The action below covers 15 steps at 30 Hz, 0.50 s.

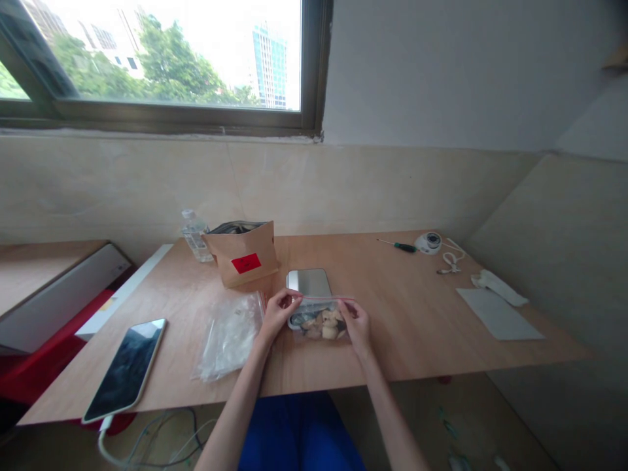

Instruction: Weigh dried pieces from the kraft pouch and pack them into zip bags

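Between my two hands is a clear zip bag with a red strip along its top edge, holding pale tan, chunky pieces and some darker bits. My left hand pinches the strip at its left end. At the right end, my right hand pinches the same edge. Just behind the bag lies a silver-topped kitchen scale, its near part covered by the bag. A stack of flat clear zip bags lies left of my left hand. Behind that stack stands an open brown paper pouch with a red label.
A water bottle stands beside the pouch. A plugged-in phone lies at the table's left front edge. Far right are a screwdriver, a white dome camera with a cable, and white paper sheets. A wall bounds the table's back.
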### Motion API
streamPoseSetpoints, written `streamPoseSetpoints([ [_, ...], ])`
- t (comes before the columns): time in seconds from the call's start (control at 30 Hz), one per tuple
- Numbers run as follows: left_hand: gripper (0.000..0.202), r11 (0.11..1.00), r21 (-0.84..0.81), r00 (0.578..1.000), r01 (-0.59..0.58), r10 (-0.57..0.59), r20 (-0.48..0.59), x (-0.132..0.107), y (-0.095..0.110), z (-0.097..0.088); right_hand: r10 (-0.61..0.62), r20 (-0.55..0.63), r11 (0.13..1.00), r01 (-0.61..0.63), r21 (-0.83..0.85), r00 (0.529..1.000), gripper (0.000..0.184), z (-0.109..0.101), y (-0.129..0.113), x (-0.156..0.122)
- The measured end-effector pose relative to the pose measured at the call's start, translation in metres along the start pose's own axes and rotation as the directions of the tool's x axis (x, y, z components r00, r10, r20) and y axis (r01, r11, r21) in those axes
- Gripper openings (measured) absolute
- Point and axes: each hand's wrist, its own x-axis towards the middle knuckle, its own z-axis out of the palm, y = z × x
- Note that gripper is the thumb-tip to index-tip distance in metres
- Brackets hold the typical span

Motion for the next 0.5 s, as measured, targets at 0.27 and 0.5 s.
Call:
streamPoseSetpoints([
  [0.27, 0.025, 0.997, 0.07, 1.0, -0.01, 0.011, -0.016, -0.008, 0.003, 0.001, -0.028, 0.074, 0.999, 0.027, 0.02, 0.997, 0.031, 0.0, 0.007, 0.013],
  [0.5, 0.022, 0.998, 0.049, 0.996, -0.042, 0.046, -0.078, -0.014, 0.002, 0.0, -0.012, 0.09, 0.999, 0.009, 0.034, 0.996, 0.032, 0.005, 0.013, 0.017],
])
